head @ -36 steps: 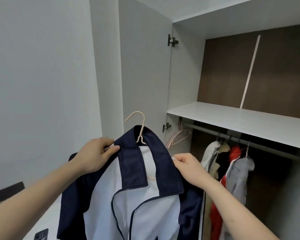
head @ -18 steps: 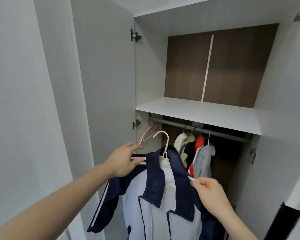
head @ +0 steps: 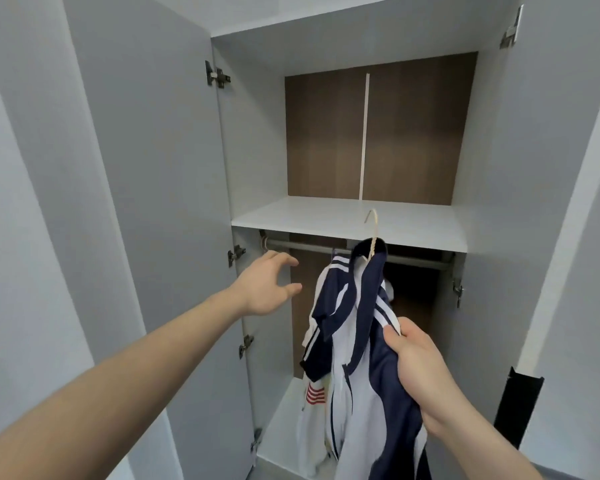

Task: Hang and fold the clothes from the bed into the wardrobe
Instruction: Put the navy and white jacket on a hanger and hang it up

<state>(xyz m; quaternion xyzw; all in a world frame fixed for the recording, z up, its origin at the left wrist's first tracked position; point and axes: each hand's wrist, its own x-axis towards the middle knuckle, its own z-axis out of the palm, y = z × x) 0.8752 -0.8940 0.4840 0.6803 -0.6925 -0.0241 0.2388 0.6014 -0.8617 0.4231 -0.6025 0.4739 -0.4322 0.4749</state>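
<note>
The open wardrobe (head: 357, 36) fills the view, its casing and two doors pale grey, the left door (head: 146, 168) swung wide on dark metal hinges (head: 216, 75). Inside the wardrobe, a brown wood-grain back panel (head: 413, 133) carries a pale vertical strip above a white shelf (head: 326, 216). Under that shelf runs a grey rail (head: 305, 247). Left of the wardrobe stands a plain grey wall (head: 11, 237)

Rail (head: 291, 244) left of the jacket (head: 357, 341) is bare; shelf (head: 326, 216) caps it.
</note>
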